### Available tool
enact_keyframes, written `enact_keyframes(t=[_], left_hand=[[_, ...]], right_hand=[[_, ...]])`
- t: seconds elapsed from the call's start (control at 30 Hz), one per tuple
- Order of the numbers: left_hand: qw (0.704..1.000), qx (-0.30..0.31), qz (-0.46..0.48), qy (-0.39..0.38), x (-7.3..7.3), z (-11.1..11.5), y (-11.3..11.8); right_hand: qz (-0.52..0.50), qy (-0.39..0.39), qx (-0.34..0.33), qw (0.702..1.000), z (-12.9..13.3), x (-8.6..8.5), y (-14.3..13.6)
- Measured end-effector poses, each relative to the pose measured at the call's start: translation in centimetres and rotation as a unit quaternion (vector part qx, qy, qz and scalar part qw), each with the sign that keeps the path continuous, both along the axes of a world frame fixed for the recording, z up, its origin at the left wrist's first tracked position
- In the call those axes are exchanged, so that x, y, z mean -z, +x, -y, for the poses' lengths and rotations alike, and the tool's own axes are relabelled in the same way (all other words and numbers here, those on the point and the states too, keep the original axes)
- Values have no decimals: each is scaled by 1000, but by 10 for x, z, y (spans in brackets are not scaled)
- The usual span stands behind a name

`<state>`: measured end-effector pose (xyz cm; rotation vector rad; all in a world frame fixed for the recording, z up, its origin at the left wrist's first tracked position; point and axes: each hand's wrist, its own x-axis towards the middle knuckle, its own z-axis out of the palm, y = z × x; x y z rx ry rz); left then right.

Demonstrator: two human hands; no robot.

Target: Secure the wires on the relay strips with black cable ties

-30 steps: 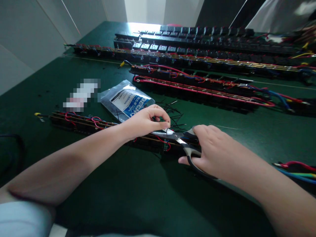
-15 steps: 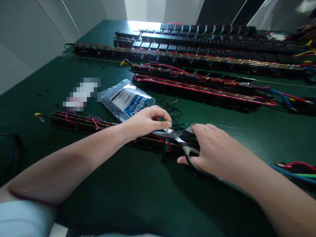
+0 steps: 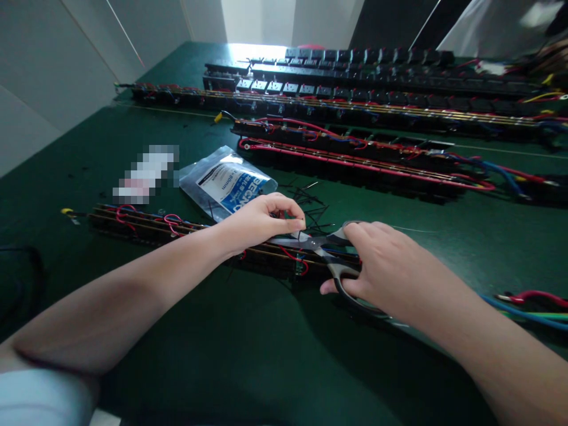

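My right hand (image 3: 381, 260) grips a pair of scissors (image 3: 339, 269) by its black-and-grey handles, with the blades pointing left and a little apart. Just beyond the pivot, my left hand (image 3: 270, 218) pinches the end of a thin black cable tie between thumb and forefinger; most of the tie is hidden. Both hands are over a long black wired module (image 3: 266, 257) with red and blue wires and brass-coloured rods along it. The scissor blades lie across its top, below my left fingertips. Behind the left hand, loose black cable ties (image 3: 313, 207) lie scattered beside a clear plastic bag (image 3: 217, 177) with a blue label.
Another wired module (image 3: 355, 157) with thick red cables lies behind, and several more black modules (image 3: 332, 89) line the far side of the green table (image 3: 199, 355). Red, blue and green cables (image 3: 532, 307) stick in from the right. A blurred-out item (image 3: 146, 174) lies left of the bag.
The view has shifted slightly. Both hands and the scissors hold nearly the same place over the module, the left still pinching, and the scissor handles look about as far apart as before.
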<state>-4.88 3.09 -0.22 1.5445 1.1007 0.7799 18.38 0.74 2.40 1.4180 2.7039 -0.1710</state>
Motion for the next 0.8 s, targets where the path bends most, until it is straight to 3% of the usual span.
enact_keyframes(t=[0.17, 0.4, 0.6, 0.7, 0.8], left_hand=[[1000, -18, 10, -22, 2, 0, 0], [998, -56, 25, -34, 5, 0, -1], [995, -103, 19, 9, 8, 0, 0], [994, -103, 5, 42, 8, 2, 0], [994, -64, -31, 77, 5, 5, 1]], right_hand=[[-24, 6, 6, 1000, 1, -1, 3], [2, -51, 75, 996, -3, -9, 7], [38, -125, 135, 982, -4, -34, 33], [97, -104, 191, 971, -6, -49, 48], [132, -55, 228, 963, -11, -58, 62]])
